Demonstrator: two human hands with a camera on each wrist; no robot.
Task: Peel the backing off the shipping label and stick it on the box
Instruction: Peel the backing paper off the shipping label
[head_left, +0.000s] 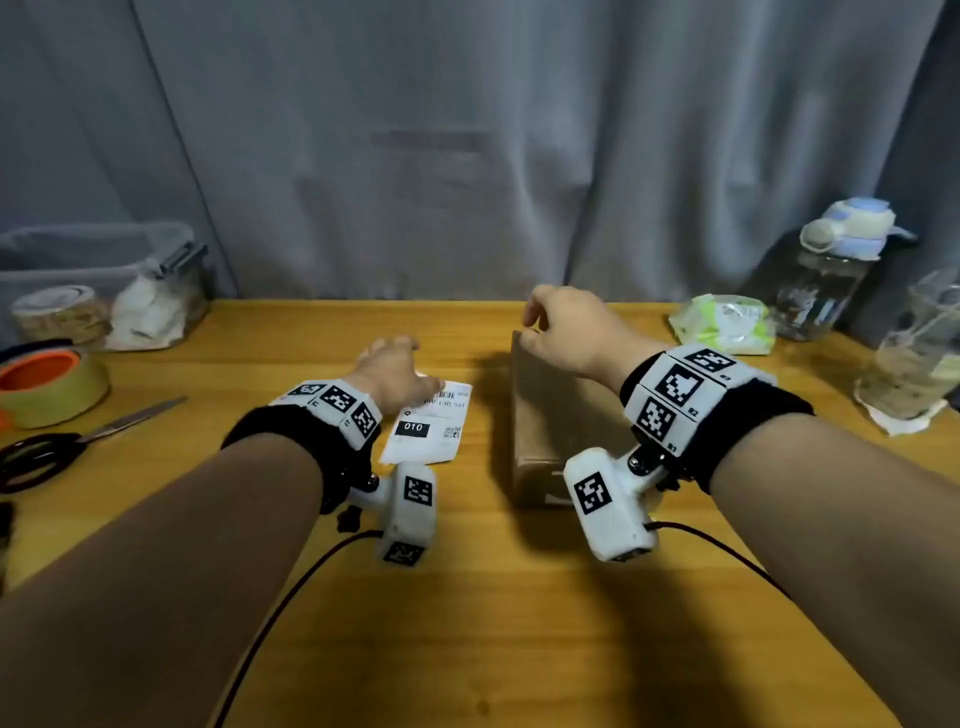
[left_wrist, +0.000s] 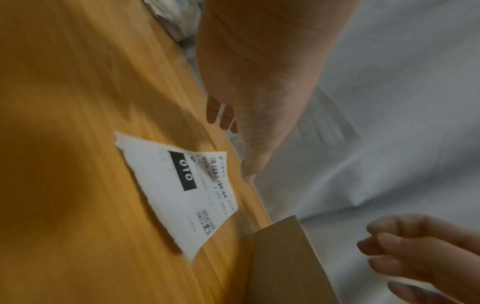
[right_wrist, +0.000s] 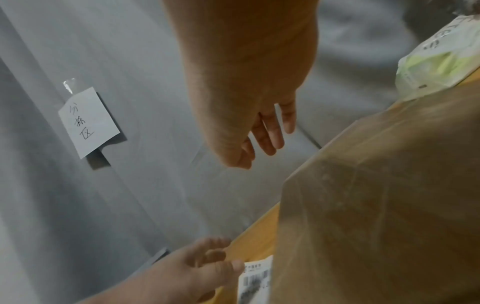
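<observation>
Two hands | left hand (head_left: 393, 371) fingers relaxed over label (head_left: 428, 427) flat on counter (head_left: 467, 597) | right hand (head_left: 563, 327) loosely curled, empty, above box (head_left: 550, 415)

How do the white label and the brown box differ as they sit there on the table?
The label is white, printed and lies flat; the box is plain brown cardboard and stands up from the table. The label lies under the left hand, and the right hand is over the box's far end. Both rest on the table, side by side.
</observation>
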